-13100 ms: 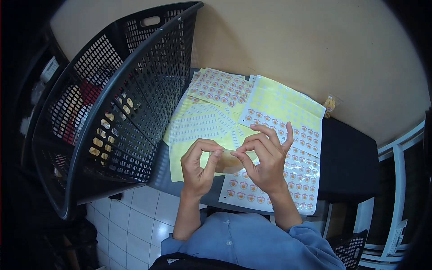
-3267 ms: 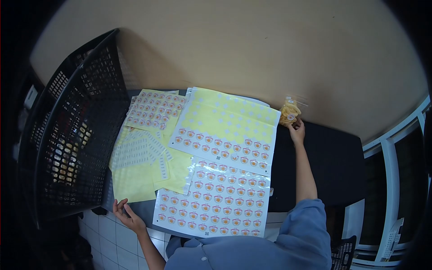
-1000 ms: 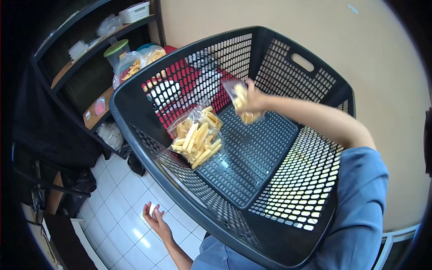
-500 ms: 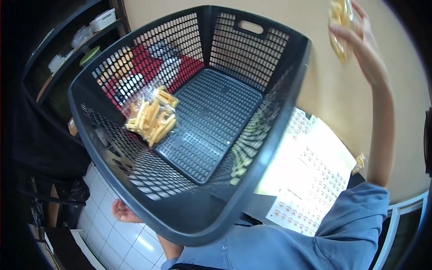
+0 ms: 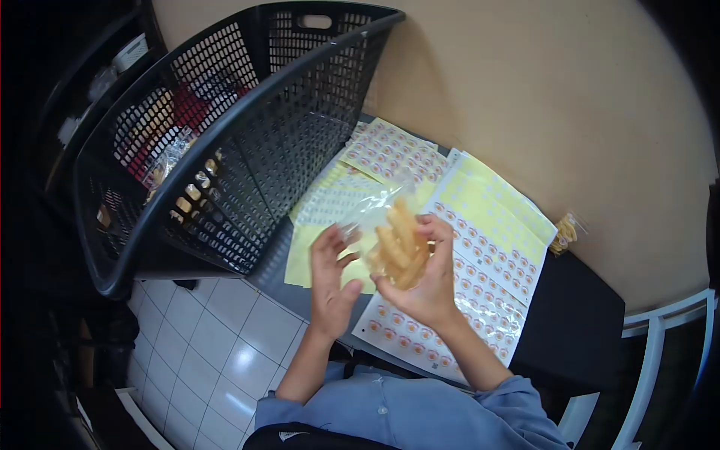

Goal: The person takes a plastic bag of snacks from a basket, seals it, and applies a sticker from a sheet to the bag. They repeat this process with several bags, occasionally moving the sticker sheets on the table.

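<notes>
A clear plastic bag of pale yellow snack sticks (image 5: 401,244) is gripped in my right hand (image 5: 435,289), thumb at its lower end and fingers along its right side. Its unfilled plastic end points up and to the left. My left hand (image 5: 328,277) is at the bag's left side, fingers apart and curved toward it. Beneath both hands lie sheets of round stickers (image 5: 409,337), some partly peeled down to yellow backing. The large dark plastic basket (image 5: 315,127) stands to the left, and bagged snack sticks (image 5: 169,161) show inside through its mesh.
Another small snack bag (image 5: 566,234) lies by the wall at the right, beside a black surface (image 5: 574,315). A tan wall (image 5: 525,90) closes off the far side. White floor tiles (image 5: 202,322) show at lower left; dark shelves stand at far left.
My right hand has come down from the upper right with the snack bag to above the sticker sheets. My left hand has moved from below the basket to the bag. The basket appears farther left.
</notes>
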`<act>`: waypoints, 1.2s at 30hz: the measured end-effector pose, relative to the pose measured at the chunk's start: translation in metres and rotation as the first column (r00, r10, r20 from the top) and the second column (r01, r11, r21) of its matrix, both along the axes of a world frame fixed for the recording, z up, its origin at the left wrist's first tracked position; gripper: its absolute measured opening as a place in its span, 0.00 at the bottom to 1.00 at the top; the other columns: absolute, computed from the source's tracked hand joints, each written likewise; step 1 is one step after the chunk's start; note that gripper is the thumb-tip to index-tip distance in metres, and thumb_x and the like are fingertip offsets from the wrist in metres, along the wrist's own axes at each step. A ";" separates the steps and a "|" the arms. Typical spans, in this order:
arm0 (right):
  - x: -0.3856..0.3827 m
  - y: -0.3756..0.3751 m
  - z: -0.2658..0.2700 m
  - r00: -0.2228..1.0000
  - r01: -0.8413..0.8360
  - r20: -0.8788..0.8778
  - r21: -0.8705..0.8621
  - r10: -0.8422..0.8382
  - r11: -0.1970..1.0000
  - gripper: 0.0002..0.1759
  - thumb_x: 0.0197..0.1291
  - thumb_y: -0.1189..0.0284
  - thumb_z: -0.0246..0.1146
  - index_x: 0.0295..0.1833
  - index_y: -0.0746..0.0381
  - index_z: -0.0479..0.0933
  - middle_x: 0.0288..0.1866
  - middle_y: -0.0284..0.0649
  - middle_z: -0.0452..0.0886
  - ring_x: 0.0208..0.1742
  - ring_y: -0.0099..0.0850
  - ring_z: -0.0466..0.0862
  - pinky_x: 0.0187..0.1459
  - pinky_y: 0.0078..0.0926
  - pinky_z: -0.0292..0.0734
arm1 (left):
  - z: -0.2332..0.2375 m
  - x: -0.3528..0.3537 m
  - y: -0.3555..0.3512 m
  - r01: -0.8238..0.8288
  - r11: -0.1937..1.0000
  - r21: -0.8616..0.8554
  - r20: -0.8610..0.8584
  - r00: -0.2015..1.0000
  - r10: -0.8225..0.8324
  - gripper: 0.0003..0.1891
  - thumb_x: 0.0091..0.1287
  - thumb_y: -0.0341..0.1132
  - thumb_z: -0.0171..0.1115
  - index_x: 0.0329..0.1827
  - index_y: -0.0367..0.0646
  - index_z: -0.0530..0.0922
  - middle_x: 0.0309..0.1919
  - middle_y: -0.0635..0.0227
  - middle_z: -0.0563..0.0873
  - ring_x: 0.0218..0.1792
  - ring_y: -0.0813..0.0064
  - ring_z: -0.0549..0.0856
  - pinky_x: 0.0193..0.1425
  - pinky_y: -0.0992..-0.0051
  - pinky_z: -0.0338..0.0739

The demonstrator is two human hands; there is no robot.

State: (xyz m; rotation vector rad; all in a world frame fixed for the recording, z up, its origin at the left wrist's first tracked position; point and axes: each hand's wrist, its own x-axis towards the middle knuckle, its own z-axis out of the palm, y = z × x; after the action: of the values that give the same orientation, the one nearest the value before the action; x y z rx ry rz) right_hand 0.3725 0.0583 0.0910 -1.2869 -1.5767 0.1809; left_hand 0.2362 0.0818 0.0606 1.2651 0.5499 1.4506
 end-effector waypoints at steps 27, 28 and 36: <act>0.000 -0.020 -0.007 0.748 -0.140 -0.659 -0.039 0.080 0.989 0.04 0.53 0.77 0.58 0.33 0.67 0.73 0.33 0.37 0.74 0.37 0.22 0.73 0.42 0.19 0.67 | 0.014 0.026 0.003 0.159 0.976 -0.146 -0.103 0.979 -0.175 0.16 0.52 0.22 0.62 0.44 0.34 0.70 0.31 0.61 0.82 0.37 0.75 0.82 0.43 0.80 0.75; 0.000 -0.020 -0.009 0.731 -0.143 -0.679 -0.063 0.062 0.988 0.04 0.53 0.77 0.57 0.34 0.67 0.73 0.33 0.37 0.73 0.37 0.22 0.73 0.42 0.19 0.68 | 0.014 0.026 0.003 0.159 0.976 -0.148 -0.103 0.979 -0.175 0.16 0.52 0.22 0.62 0.44 0.34 0.70 0.31 0.61 0.82 0.37 0.75 0.82 0.43 0.80 0.75; 0.000 -0.020 -0.017 0.690 -0.135 -0.722 -0.067 0.045 0.989 0.04 0.55 0.77 0.56 0.35 0.68 0.72 0.34 0.36 0.72 0.37 0.20 0.72 0.39 0.17 0.68 | 0.010 0.026 0.007 0.180 0.973 -0.145 -0.103 0.975 -0.195 0.21 0.51 0.22 0.61 0.48 0.35 0.66 0.32 0.60 0.81 0.38 0.76 0.81 0.45 0.78 0.74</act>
State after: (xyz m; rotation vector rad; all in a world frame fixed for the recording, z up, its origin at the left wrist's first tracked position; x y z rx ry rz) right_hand 0.3724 0.0378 0.0740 -1.0267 -0.9392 0.7627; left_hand 0.2626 0.0884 0.0705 1.2643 0.5798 1.1689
